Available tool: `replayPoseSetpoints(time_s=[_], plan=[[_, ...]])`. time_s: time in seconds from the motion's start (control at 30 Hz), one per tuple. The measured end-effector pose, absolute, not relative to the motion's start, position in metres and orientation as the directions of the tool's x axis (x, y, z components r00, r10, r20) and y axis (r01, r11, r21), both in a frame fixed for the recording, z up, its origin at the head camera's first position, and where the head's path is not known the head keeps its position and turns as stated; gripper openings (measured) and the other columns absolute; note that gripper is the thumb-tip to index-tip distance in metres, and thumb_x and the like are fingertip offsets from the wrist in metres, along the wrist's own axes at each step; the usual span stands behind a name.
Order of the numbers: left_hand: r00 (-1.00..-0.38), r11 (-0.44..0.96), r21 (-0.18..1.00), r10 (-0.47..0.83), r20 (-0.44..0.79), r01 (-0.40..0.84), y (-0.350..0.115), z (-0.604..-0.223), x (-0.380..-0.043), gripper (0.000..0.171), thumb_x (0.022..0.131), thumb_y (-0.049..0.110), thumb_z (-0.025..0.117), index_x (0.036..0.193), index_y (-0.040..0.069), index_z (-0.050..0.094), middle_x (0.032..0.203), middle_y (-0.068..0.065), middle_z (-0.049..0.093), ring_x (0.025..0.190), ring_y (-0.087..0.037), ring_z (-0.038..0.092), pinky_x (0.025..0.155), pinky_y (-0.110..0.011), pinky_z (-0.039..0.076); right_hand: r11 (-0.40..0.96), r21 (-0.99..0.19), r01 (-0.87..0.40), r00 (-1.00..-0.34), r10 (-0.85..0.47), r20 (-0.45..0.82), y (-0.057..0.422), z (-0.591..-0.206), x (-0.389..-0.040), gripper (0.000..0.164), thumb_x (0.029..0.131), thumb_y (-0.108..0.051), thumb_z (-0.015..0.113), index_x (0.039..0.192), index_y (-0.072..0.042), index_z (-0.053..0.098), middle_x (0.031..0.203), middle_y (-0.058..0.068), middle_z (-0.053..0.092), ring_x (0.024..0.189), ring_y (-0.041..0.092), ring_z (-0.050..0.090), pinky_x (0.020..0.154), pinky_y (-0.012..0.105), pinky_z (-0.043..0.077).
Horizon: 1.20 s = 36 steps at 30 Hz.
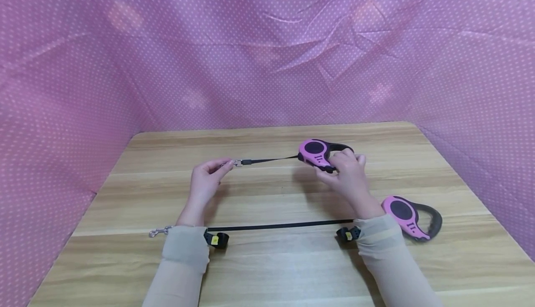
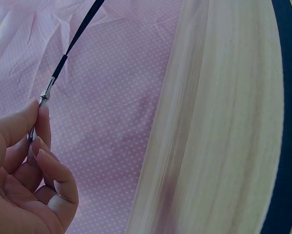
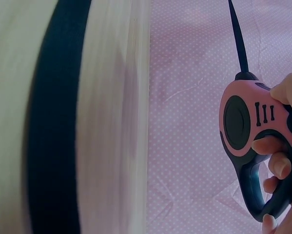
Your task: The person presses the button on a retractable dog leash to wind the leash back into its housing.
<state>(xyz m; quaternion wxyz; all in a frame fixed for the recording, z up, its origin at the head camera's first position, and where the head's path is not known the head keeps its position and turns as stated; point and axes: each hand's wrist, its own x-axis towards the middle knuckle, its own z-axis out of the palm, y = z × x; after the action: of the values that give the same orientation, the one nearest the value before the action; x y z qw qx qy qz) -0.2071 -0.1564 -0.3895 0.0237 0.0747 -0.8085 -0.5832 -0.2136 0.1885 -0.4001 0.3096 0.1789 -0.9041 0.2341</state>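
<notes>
My right hand (image 1: 347, 175) grips a pink and black retractable dog leash (image 3: 236, 117) by its looped handle, fingers passing through the opening. Out of its housing runs a black strap (image 1: 271, 160), stretched leftward above the table. My left hand (image 1: 209, 179) pinches the metal snap hook (image 2: 44, 95) at the strap's end between thumb and fingers, hiding much of the hook. Nearer to me lies a second pink and black retractable leash (image 1: 403, 212), on the table beside my right wrist. Its pulled-out strap (image 1: 271, 226) crosses under both forearms to a silver snap hook (image 1: 159, 231) at the left.
The wood-grain table (image 1: 267, 270) has rounded far corners. Pink dotted cloth (image 1: 267, 65) hangs behind it and along both sides. Black wrist straps with yellow labels show at the left cuff (image 1: 185, 246) and the right cuff (image 1: 378, 237).
</notes>
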Motion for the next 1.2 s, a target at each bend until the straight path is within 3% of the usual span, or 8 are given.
replayPoseSetpoints(time_s=[0.17, 0.77, 1.0, 1.2], plan=[[-0.988, 0.305, 0.948, -0.144, -0.052, -0.094, -0.155, -0.388, -0.206, 0.039, 0.093, 0.041, 0.068, 0.122, 0.015, 0.069, 0.125, -0.006, 0.068, 0.108, -0.018, 0.059, 0.093, -0.043, 0.050, 0.824, -0.309, -0.476, -0.740, -0.185, 0.647, 0.186, -0.400, -0.214, 0.037, 0.075, -0.032, 0.081, 0.064, -0.011, 0.052, 0.074, 0.007, 0.063, 0.082, 0.024, 0.049, 0.081, 0.049, 0.028], [-0.993, 0.325, 0.941, -0.099, -0.063, -0.092, -0.151, -0.388, -0.205, 0.039, 0.093, 0.044, 0.066, 0.121, 0.017, 0.069, 0.122, -0.005, 0.070, 0.111, -0.020, 0.060, 0.088, -0.036, 0.050, 0.817, -0.295, -0.496, -0.723, -0.200, 0.661, 0.180, -0.401, -0.214, 0.036, 0.075, -0.033, 0.081, 0.065, -0.012, 0.054, 0.075, 0.007, 0.065, 0.082, 0.024, 0.050, 0.080, 0.049, 0.029], [-0.994, 0.316, 0.944, -0.088, -0.069, -0.094, -0.148, -0.387, -0.204, 0.038, 0.094, 0.043, 0.066, 0.121, 0.016, 0.069, 0.121, -0.006, 0.070, 0.110, -0.020, 0.060, 0.091, -0.037, 0.049, 0.810, -0.296, -0.507, -0.718, -0.206, 0.665, 0.178, -0.401, -0.213, 0.034, 0.075, -0.032, 0.080, 0.065, -0.011, 0.055, 0.074, 0.007, 0.065, 0.082, 0.023, 0.050, 0.080, 0.049, 0.029], [-0.994, 0.328, 0.941, -0.097, -0.059, -0.088, -0.145, -0.387, -0.205, 0.035, 0.094, 0.040, 0.067, 0.119, 0.016, 0.070, 0.116, -0.006, 0.070, 0.100, -0.019, 0.059, 0.090, -0.042, 0.051, 0.809, -0.280, -0.516, -0.706, -0.217, 0.674, 0.177, -0.402, -0.214, 0.035, 0.077, -0.036, 0.078, 0.065, -0.011, 0.057, 0.073, 0.006, 0.065, 0.080, 0.023, 0.049, 0.079, 0.047, 0.029]])
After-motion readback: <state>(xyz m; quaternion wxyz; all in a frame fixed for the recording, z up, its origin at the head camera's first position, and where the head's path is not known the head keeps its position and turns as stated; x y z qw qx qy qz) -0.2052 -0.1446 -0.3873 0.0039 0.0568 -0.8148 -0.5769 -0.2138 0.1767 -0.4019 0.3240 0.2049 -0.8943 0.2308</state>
